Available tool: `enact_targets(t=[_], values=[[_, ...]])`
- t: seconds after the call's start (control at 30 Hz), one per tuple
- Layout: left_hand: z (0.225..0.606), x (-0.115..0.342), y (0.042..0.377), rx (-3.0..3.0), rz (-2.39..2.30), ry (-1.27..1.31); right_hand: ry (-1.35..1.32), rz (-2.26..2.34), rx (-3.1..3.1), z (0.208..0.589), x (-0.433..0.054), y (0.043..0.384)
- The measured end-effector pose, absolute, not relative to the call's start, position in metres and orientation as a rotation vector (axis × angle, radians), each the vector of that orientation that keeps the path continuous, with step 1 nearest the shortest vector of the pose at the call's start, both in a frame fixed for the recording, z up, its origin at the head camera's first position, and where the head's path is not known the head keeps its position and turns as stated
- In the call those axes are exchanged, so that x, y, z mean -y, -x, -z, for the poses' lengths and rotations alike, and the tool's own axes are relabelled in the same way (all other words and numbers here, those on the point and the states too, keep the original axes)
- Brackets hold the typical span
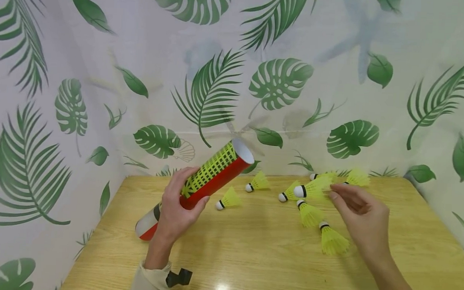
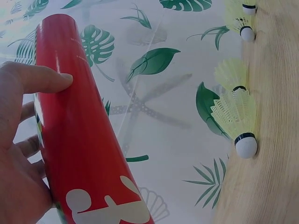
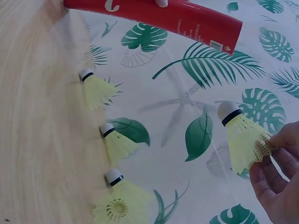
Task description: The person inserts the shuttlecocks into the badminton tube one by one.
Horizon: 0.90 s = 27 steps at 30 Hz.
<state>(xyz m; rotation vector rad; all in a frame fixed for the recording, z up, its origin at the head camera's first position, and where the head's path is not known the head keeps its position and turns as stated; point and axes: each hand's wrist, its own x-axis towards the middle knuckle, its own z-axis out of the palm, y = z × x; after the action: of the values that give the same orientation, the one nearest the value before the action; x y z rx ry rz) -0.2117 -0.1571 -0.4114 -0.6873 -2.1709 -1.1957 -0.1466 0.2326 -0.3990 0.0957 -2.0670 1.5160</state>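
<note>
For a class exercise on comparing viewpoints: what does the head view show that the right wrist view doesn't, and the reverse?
Only the head view shows the tube with its white open end and yellow-and-black patterned side visible, plus the left sleeve.

Only the right wrist view shows the small white label near one end of the tube.

Both show the tube's red side, the right hand pinching a shuttlecock, loose shuttlecocks on the table, and the leaf-print backdrop.
</note>
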Motion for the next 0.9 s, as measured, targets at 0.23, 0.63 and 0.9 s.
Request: enact_targets(t=[0.23,0.63,0.9], values=[[0.411,0.156,0.208,2.206,1.223,0.700,-0.117,-1.509,1.984,0.380,-0.226,0.149],[0.409,0.162,0.206,2.202,1.211,0.705,-0.207,-1.578,1.828,0.349,-0.205,0.160],[0.410,0.162,0.206,2.215,1.217,0.706,-0.350,-1.675,1.686,0.339,-0.188,0.168]])
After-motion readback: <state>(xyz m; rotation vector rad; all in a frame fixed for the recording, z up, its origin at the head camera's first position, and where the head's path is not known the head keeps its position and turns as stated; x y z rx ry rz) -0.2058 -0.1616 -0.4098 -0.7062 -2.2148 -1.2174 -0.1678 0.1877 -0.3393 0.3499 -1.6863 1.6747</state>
